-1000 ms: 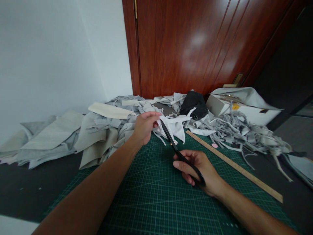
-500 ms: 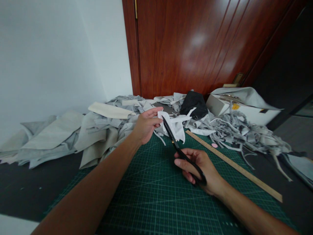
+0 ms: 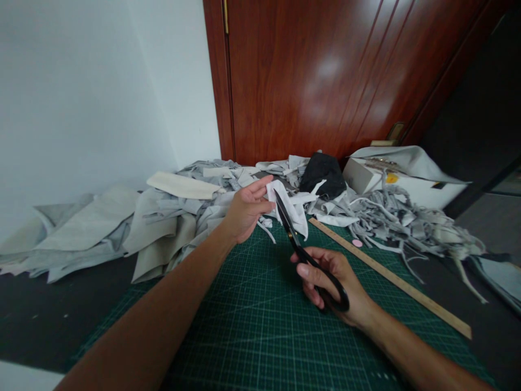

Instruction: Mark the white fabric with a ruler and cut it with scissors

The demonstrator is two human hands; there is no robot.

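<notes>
My left hand [image 3: 248, 210] pinches the left edge of a small white piece of cloth [image 3: 295, 213], which hangs above the far edge of the green cutting mat [image 3: 252, 320]. Black scissors [image 3: 303, 253] are in my right hand [image 3: 336, 279], with fingers and thumb through the handles. Their blades point up and away, and the tips lie against the cloth close to my left fingertips. Whether the blades are parted or closed on the cloth I cannot make out clearly.
A wooden ruler [image 3: 391, 277] lies slantwise on the mat's right side, beside a pink disc [image 3: 357, 243]. Grey fabric pieces [image 3: 97, 225] are heaped left, tangled strips [image 3: 407, 217] right. Behind stand a black bag-like bundle [image 3: 323, 175], a white box [image 3: 423, 190] and a door [image 3: 317, 76].
The cloth and my left fingertips have shifted slightly to the right. My right hand and the scissors have moved a little right and down, and the blades look closer together.
</notes>
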